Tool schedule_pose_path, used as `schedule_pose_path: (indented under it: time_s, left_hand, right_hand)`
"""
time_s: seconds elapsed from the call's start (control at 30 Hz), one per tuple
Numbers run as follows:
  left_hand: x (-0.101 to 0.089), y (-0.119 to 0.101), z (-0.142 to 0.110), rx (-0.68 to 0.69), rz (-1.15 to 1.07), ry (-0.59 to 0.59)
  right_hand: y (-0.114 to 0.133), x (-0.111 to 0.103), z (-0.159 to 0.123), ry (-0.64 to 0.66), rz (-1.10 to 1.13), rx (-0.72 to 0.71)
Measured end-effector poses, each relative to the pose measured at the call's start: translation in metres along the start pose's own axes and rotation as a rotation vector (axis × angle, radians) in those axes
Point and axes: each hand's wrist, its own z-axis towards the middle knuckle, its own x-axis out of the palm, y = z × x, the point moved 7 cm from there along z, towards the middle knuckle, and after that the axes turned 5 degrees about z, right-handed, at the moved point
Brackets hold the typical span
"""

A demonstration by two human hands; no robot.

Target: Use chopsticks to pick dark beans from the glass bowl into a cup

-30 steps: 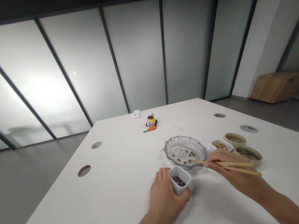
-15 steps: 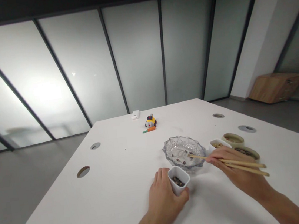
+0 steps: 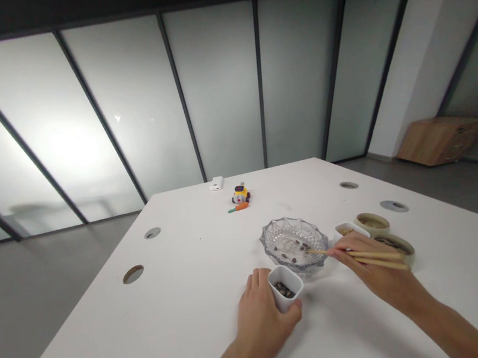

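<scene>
My left hand [image 3: 263,310] is closed around a small white cup [image 3: 283,300], which is tilted and has several dark seeds or beans [image 3: 285,289] in its bottom. My right hand [image 3: 371,264] grips a pair of wooden chopsticks [image 3: 379,260]. Their tips reach over the right part of a clear glass bowl [image 3: 289,231], close to several dark seeds scattered on its floor. Whether the tips pinch one is too small to tell. Partly behind my right hand are a white dish [image 3: 349,228] with yellowish pieces and a greenish bowl [image 3: 406,245] with dark contents.
Another greenish bowl [image 3: 371,222] stands at the right. Farther back on the white table [image 3: 188,318] lie a yellow toy vehicle [image 3: 240,194], an orange carrot-shaped toy [image 3: 240,207] and a white box-like device [image 3: 217,183]. Round holes [image 3: 133,274] are cut into the tabletop.
The chopstick tips have shifted within the glass bowl, rightward since half a second ago, and their rear ends have swung back left. My left hand and the cup stay nearly still.
</scene>
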Motion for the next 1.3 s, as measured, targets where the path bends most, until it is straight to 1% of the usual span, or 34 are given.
schedule_pose_path:
  time_s: [0.17, 0.33, 0.6, 0.9, 1.0, 1.17, 1.3]
  left_hand:
    - [-0.002, -0.001, -0.001, -0.007, -0.013, 0.003]
    - [-0.002, -0.001, -0.001, 0.002, -0.016, -0.004]
    - [-0.006, -0.003, -0.004, -0.008, -0.011, 0.004]
    - [-0.007, -0.003, -0.004, -0.009, -0.016, 0.005]
    - [-0.007, -0.003, -0.004, -0.011, -0.017, 0.003]
    - [-0.006, -0.002, -0.004, -0.018, -0.013, 0.011]
    - [-0.003, 0.000, -0.002, -0.010, -0.023, 0.011]
  right_hand:
    - [0.001, -0.002, 0.000, -0.016, -0.007, -0.063]
    - [0.000, -0.003, -0.002, -0.070, -0.014, -0.028]
    - [0.008, 0.000, 0.002, -0.031, 0.059, -0.007]
    - [0.007, -0.001, 0.001, -0.048, 0.039, -0.028]
    - [0.006, -0.001, 0.001, -0.053, 0.033, -0.011]
    - [0.004, -0.007, 0.000, -0.111, -0.009, 0.005]
    - [-0.006, -0.018, -0.003, -0.221, 0.014, 0.108]
